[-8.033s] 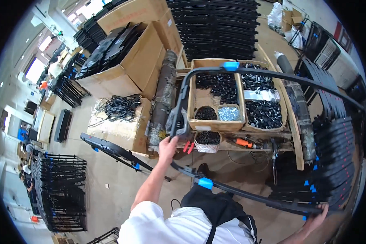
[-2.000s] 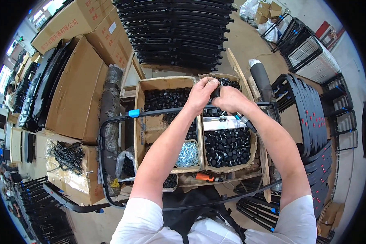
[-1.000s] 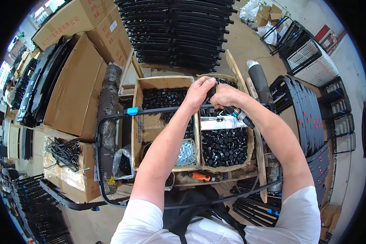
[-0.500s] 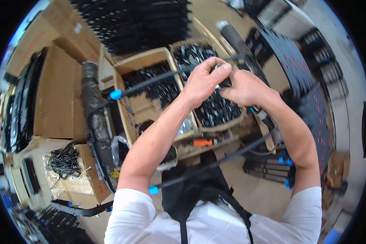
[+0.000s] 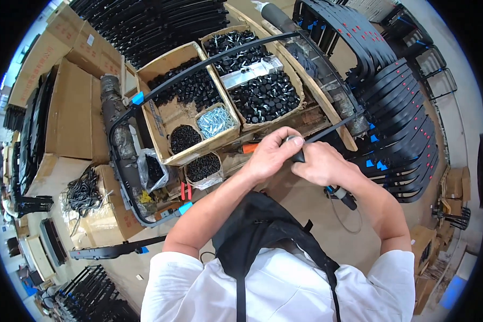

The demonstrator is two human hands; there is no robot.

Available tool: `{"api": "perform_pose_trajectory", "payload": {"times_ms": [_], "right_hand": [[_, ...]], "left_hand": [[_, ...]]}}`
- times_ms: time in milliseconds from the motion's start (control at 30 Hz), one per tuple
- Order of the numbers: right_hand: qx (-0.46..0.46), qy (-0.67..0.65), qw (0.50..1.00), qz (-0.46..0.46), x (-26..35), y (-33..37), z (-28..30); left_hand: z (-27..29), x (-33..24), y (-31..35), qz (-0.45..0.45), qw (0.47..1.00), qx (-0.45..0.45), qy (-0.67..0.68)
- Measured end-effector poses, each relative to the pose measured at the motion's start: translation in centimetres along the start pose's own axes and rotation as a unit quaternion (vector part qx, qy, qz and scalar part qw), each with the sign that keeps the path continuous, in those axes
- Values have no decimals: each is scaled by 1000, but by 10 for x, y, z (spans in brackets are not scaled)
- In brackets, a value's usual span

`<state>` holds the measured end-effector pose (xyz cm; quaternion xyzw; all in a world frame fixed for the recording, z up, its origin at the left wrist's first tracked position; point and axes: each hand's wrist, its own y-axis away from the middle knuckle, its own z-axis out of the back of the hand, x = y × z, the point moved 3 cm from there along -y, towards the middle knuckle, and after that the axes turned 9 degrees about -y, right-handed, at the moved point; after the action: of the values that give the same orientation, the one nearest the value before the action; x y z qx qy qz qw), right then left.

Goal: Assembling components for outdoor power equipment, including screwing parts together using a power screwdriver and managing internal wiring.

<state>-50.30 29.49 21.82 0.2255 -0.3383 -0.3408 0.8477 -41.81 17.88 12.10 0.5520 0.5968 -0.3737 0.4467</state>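
Both hands meet in front of my chest, at the near side of the parts boxes. My left hand (image 5: 273,154) is closed, thumb and fingers pressed on a small dark rounded piece (image 5: 297,155) that is mostly hidden. Against it, my right hand (image 5: 323,162) wraps around a dark cylindrical power tool (image 5: 344,197); its rear end pokes out below the palm and a thin cord hangs in a loop. Just beyond the hands runs a black tubular frame (image 5: 220,56) with blue clips, lying across the boxes. Whether the hands touch its near bar I cannot tell.
A divided wooden box (image 5: 143,88) holds black parts and silver screws. Right of it, a carton (image 5: 300,91) contains black-capped pieces. An orange-handled tool (image 5: 249,147) and red-handled pliers (image 5: 185,190) lie nearby. Curved black frames (image 5: 397,112) are stacked at right.
My hands have come back from above the carton to its near side, closer to my body, still together. The whole view has shifted, so boxes and frame appear higher.
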Motion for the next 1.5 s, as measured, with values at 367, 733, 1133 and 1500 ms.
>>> {"api": "perform_pose_trajectory", "payload": {"times_ms": [367,733,1133,1500], "right_hand": [[-9,0,999,51,-10,6,-8],[-49,-9,997,55,-24,5,-26],[-1,-1,997,82,-28,-14,-18],[-4,-91,994,68,-22,-13,-25]], "left_hand": [[-13,1,14,-10,997,-74,-4],[-20,28,22,-54,987,-138,-68],[-30,5,15,-15,982,-174,-73],[-18,-3,9,-93,971,-159,-153]]}}
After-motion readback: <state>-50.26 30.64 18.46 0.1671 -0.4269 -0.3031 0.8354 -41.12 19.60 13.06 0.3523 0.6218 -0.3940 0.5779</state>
